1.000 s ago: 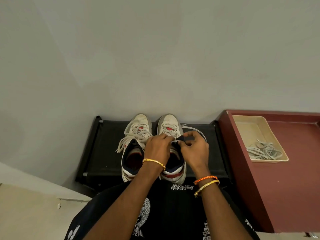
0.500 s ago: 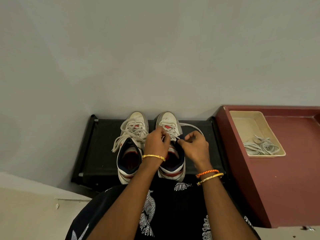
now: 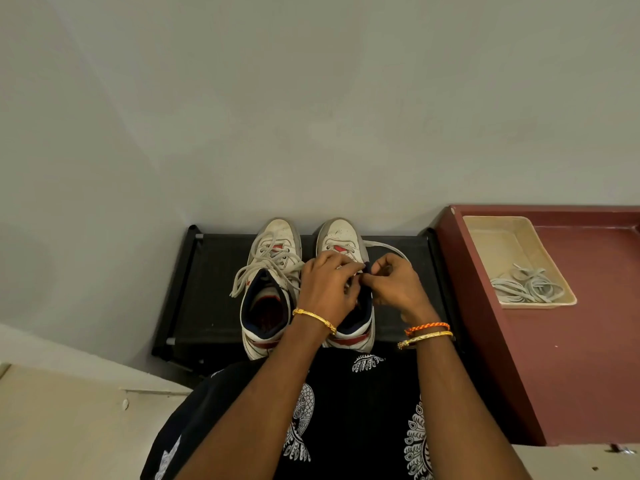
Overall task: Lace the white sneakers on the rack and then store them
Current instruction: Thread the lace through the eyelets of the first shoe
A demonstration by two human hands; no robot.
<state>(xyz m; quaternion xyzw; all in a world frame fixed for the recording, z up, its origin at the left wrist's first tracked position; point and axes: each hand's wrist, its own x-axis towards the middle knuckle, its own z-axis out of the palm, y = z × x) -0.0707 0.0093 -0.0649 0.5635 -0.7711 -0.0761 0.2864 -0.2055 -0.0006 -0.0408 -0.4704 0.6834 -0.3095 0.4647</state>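
Note:
Two white high-top sneakers with red and navy trim stand side by side on a black rack (image 3: 207, 292), toes to the wall. The left sneaker (image 3: 270, 282) is laced, its ends loose and hanging to the left. My left hand (image 3: 329, 285) and my right hand (image 3: 394, 285) meet over the tongue of the right sneaker (image 3: 341, 233). Both hands have curled fingers and pinch its white lace (image 3: 388, 245) near the top eyelets. A loop of that lace arcs out to the right over the rack. My hands hide the upper eyelets.
A maroon table (image 3: 571, 358) stands right of the rack, carrying a cream tray (image 3: 498, 244) with several loose white laces (image 3: 526, 285). A grey wall rises directly behind the rack. Beige floor lies at the lower left. My black printed shirt fills the bottom centre.
My two hands have drawn closer together over the right sneaker's tongue, fingertips now nearly touching. The view has shifted slightly; the sneakers stay where they were.

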